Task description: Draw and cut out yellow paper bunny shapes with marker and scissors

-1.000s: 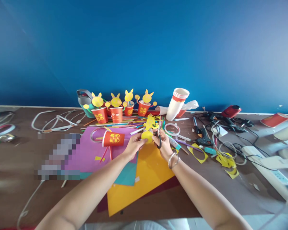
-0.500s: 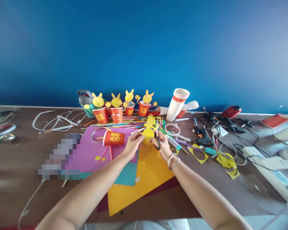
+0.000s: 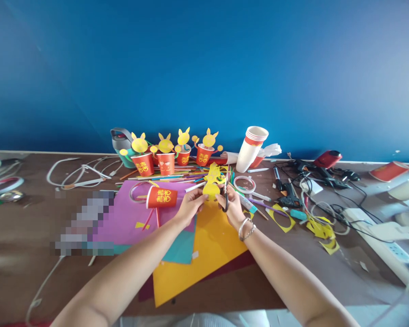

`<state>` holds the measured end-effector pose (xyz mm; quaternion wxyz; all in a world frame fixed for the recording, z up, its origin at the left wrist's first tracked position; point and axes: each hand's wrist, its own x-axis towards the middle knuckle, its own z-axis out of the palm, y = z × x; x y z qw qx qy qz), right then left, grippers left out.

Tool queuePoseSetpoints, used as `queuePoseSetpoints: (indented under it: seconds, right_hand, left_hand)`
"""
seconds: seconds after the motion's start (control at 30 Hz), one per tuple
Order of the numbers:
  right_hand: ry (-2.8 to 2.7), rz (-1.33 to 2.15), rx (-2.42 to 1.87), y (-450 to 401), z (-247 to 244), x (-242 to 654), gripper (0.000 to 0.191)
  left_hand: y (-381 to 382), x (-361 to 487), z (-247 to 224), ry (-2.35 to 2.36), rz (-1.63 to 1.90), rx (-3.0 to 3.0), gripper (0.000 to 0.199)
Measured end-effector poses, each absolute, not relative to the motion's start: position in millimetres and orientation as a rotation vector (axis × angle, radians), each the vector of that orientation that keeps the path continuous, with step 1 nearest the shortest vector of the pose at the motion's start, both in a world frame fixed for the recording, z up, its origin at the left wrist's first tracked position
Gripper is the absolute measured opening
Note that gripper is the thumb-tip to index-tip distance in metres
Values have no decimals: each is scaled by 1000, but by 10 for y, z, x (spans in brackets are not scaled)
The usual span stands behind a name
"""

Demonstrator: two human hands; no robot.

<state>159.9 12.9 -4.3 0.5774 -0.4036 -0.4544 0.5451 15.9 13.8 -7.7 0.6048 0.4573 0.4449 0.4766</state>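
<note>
Pinched in my left hand [image 3: 191,206] is the edge of a yellow paper cutout [image 3: 211,190] with a rounded lower part. My right hand [image 3: 233,211] is closed around scissors [image 3: 225,202], black-handled, their blades pointing away from me. Its fingertips also touch the right edge of the cutout. Both hands are above an orange paper sheet [image 3: 218,240]. A red paper cup [image 3: 162,197] with two pink strips lies on its side on a purple sheet [image 3: 122,218], left of my left hand.
Several red cups with yellow eared figures [image 3: 165,145] stand along the blue wall. Behind my hands are colored sticks [image 3: 180,174] and a stack of white cups [image 3: 250,152]. Glue guns [image 3: 289,196], yellow scraps [image 3: 282,219] and a power strip [image 3: 378,240] lie to the right.
The rounded part of the yellow cutout has turned slightly between my fingers. The scissors have shifted a little to the right; my arms are almost still.
</note>
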Motion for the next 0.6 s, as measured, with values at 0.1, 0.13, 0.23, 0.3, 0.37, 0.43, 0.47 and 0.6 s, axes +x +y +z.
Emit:
queuePoseSetpoints:
  seconds: [0.1, 0.13, 0.23, 0.3, 0.37, 0.43, 0.47, 0.6]
  right_hand:
    - [-1083, 1314, -932, 131, -52, 1593, 31]
    - [-1087, 1324, -933, 133, -55, 1592, 31]
    - [-1108, 1340, -952, 137, -63, 1585, 30]
    - [-1106, 1339, -965, 137, -63, 1583, 29]
    - [-1079, 1328, -962, 135, -58, 1584, 29]
    - [-1049, 1311, -951, 133, -53, 1588, 30]
    - [-1041, 1304, -950, 133, -51, 1590, 30]
    - [-1033, 1271, -964, 138, -54, 1599, 31]
  left_hand:
    - [148, 146, -90, 1024, 1150, 1055, 26]
    - [149, 143, -91, 1021, 1167, 1054, 26]
    - [149, 140, -81, 1019, 1210, 1043, 27]
    - [147, 142, -70, 1003, 1227, 1032, 28]
    - [144, 147, -59, 970, 1208, 1032, 30]
    - [141, 153, -54, 954, 1170, 1035, 30]
    - [140, 155, -54, 958, 1153, 1036, 29]
    - [137, 156, -56, 996, 1111, 1027, 25]
